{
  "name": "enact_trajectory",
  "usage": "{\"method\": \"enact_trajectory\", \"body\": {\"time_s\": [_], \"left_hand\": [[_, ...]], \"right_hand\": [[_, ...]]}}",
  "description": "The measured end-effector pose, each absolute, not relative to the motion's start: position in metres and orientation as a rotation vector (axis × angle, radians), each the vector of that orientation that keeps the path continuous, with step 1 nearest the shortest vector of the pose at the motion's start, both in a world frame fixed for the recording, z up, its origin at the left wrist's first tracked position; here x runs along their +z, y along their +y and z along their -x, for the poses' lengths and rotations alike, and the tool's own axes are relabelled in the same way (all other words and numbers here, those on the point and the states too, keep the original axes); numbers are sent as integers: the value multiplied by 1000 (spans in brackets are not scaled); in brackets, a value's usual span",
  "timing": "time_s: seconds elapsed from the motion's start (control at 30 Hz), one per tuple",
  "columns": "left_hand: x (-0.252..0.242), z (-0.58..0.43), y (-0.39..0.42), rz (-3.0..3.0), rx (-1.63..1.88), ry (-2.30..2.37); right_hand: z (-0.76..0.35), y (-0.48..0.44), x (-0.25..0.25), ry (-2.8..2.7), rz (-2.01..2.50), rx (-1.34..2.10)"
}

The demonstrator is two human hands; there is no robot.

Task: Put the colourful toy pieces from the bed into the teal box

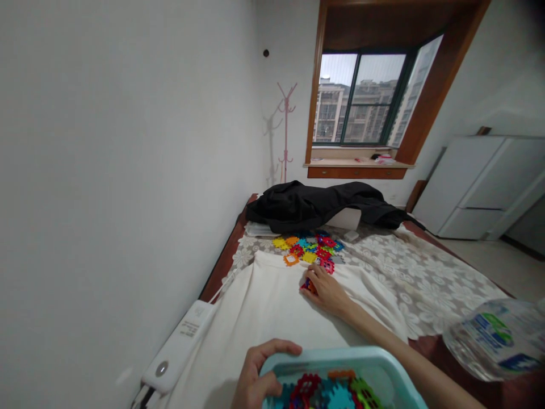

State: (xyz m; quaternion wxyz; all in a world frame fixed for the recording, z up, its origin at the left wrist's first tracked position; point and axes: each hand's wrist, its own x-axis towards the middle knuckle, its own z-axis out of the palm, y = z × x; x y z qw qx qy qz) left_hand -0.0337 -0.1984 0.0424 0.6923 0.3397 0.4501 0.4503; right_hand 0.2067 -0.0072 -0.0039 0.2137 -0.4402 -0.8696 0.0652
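Note:
My left hand grips the left rim of a light blue plastic tub at the bottom of the view. Inside it lie red, blue, green and orange gear-shaped toy pieces. My right hand reaches forward over the white cloth, its fingers curled down around a small cluster of red and orange toy pieces. Part of that cluster is hidden under the fingers. Just beyond it, a spread of colourful gear-shaped pieces lies on the patterned tablecloth and the cloth's far edge.
A white power strip lies along the left table edge by the wall. At the right stands a large clear plastic bottle. A black garment and a white box lie at the far end, before a pink coat rack.

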Motion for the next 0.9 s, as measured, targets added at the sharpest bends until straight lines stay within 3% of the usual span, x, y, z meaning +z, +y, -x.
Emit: {"method": "enact_trajectory", "body": {"time_s": [0.47,0.7,0.9], "left_hand": [[47,28,-179,-863,1004,1085],[62,12,-104,-972,977,893],[44,11,-55,-921,822,681]], "right_hand": [[-210,17,6,-2234,1225,247],[-170,80,45,-2583,1146,145],[-153,103,37,-2768,1028,191]]}}
